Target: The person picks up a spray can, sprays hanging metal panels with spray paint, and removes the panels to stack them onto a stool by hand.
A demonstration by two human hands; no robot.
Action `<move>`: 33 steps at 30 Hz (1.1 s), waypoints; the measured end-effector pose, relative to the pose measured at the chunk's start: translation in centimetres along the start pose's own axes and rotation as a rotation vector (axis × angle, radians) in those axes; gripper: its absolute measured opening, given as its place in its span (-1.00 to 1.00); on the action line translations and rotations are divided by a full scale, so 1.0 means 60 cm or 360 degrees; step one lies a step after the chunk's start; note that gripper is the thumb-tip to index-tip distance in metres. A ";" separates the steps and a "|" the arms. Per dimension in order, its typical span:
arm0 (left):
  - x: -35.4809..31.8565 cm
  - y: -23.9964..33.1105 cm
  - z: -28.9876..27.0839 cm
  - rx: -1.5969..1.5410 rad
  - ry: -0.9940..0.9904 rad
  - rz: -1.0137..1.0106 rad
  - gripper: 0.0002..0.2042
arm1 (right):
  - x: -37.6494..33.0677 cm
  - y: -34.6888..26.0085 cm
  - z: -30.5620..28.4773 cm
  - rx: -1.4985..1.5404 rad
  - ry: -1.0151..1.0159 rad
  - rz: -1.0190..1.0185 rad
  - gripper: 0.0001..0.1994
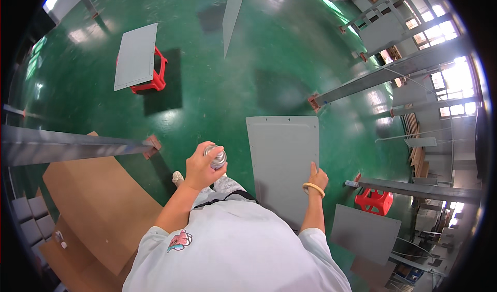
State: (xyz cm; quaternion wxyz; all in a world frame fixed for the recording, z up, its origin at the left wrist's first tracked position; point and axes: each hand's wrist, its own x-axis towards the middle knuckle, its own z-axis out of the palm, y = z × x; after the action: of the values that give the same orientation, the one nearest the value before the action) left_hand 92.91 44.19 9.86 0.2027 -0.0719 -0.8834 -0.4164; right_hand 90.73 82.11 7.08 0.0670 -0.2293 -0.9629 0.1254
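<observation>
My left hand [199, 170] is wrapped round a silver spray can [219, 160], held upright in front of my waist with a finger over its top. My right hand [318, 178], below a yellow wristband, grips the right edge of a large grey panel [284, 157]. Small holes run along the panel's border. Its far edge points away from me, and its near end passes out of sight beside my white shirt. The spray can is to the left of the panel and apart from it.
Another grey panel [135, 54] rests on a red stool [160, 75] at the far left. Metal posts [77, 146] stand on both sides. Brown cardboard [98, 204] lies at the lower left. A second red stool [374, 201] and a grey panel [365, 232] are at right.
</observation>
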 end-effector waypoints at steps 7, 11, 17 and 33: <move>-0.006 0.008 0.001 0.0004 0.0030 -0.0004 -0.51 | 0.001 -0.019 -0.009 0.0046 -0.0017 -0.0021 -0.33; -0.003 0.013 -0.009 -0.0023 0.0015 0.0033 -0.51 | 0.004 -0.025 -0.010 0.0067 -0.0030 -0.0033 -0.34; -0.010 0.016 -0.001 -0.0083 0.0014 0.0032 -0.54 | 0.009 -0.020 -0.001 0.0135 -0.0009 -0.0060 -0.32; -0.023 0.025 -0.004 -0.0096 -0.0023 0.0070 -0.52 | 0.013 -0.011 -0.004 0.0167 0.0107 -0.0066 -0.29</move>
State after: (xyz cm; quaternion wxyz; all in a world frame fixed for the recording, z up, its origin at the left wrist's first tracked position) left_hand 94.68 45.01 10.48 0.2032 -0.1002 -0.8700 -0.4378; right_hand 89.79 81.98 7.53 0.1137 -0.2097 -0.9568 0.1665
